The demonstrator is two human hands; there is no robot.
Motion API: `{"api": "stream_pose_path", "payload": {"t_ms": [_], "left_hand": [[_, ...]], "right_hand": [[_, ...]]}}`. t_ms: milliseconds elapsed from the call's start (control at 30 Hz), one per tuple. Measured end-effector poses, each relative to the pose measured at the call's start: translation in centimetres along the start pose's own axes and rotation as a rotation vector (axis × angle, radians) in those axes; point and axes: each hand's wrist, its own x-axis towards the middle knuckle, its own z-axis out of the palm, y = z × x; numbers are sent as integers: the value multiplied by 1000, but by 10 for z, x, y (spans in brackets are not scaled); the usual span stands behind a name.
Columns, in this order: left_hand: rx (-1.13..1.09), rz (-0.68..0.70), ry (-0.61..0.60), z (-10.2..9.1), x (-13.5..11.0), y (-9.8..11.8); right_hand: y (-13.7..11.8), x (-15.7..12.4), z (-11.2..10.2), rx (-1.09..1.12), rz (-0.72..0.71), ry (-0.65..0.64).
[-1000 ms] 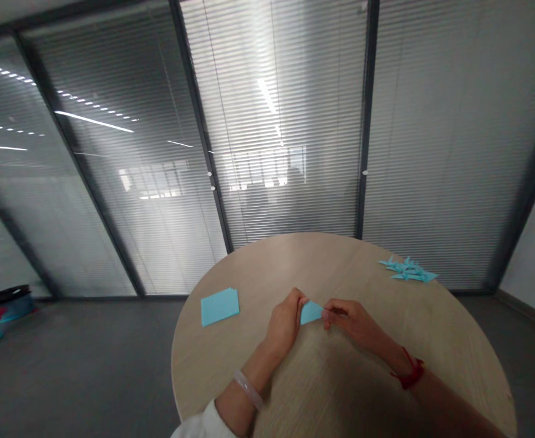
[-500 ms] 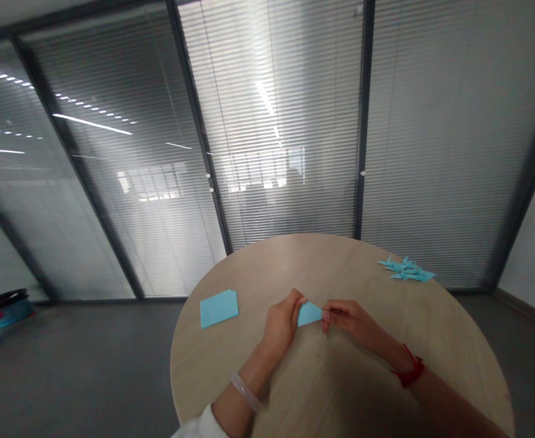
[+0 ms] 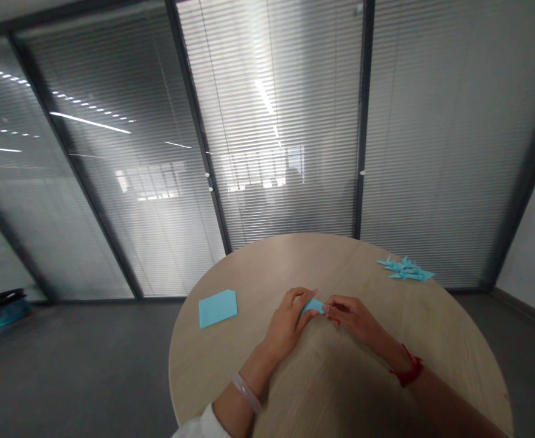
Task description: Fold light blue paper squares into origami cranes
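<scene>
Between my hands is a small folded piece of light blue paper (image 3: 313, 305), just above or on the round wooden table. My left hand (image 3: 286, 320) grips it along its left side, the thumb on the near edge and the fingers curled over the far edge. At the paper's right corner, the fingertips of my right hand (image 3: 350, 315) pinch it. The fingers cover parts of the paper, so its full folded shape is hidden.
A stack of light blue paper sheets (image 3: 218, 308) lies on the table (image 3: 290, 255) to the left. Several folded blue paper pieces with pointed tips (image 3: 405, 268) are heaped near the far right edge. Glass panels with blinds (image 3: 290, 201) stand behind the table.
My left hand has shifted right and spread its thumb and fingers around the paper, covering more of it. My right hand still pinches the right corner, slightly higher.
</scene>
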Motion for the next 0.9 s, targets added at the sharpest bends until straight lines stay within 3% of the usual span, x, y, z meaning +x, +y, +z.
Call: {"api": "stream_pose_path", "payload": {"t_ms": [133,367,900], "left_hand": [[25,-23,-43,4,-2,-3],[-22,-47,-97,8,-2,-8],[-252,-68,-61,4,0,3]], "right_hand": [[3,0,1,-62,17,64],[4,0,1,-66,-1,56],[3,0,0,111,-69,80]]}}
